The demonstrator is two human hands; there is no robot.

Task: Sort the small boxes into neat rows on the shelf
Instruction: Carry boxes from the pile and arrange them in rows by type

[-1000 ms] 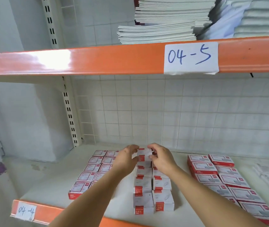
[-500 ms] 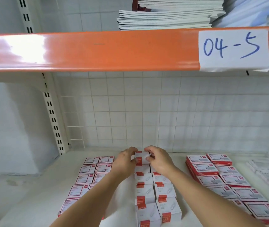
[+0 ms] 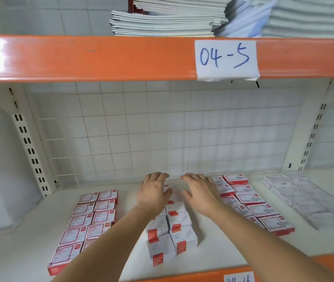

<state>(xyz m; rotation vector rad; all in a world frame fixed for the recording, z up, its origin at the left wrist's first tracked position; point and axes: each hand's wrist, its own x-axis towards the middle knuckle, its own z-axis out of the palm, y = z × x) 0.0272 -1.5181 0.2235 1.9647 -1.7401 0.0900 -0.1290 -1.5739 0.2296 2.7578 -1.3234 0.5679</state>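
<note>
My left hand (image 3: pixel 154 192) and right hand (image 3: pixel 199 192) lie loose and flat, gripping nothing, at the far end of the white boxes (image 3: pixel 172 231); red boxes (image 3: pixel 93 216) flank both sides on the shelf (image 3: pixel 30 241).

A: What has changed with the hands?

B: Half a second ago both pinched a small white cardboard box with a red corner at the far end of the middle double row of white boxes (image 3: pixel 171 226). Now the left hand (image 3: pixel 155 192) and right hand (image 3: pixel 199 192) have let go, fingers spread flat, palms down over that far end.

A: And that box?

B: It is hidden under the hands; I cannot tell where it lies.

A: Anything else?

B: The view has dipped, showing the orange front rail (image 3: pixel 202 273) again.
</note>
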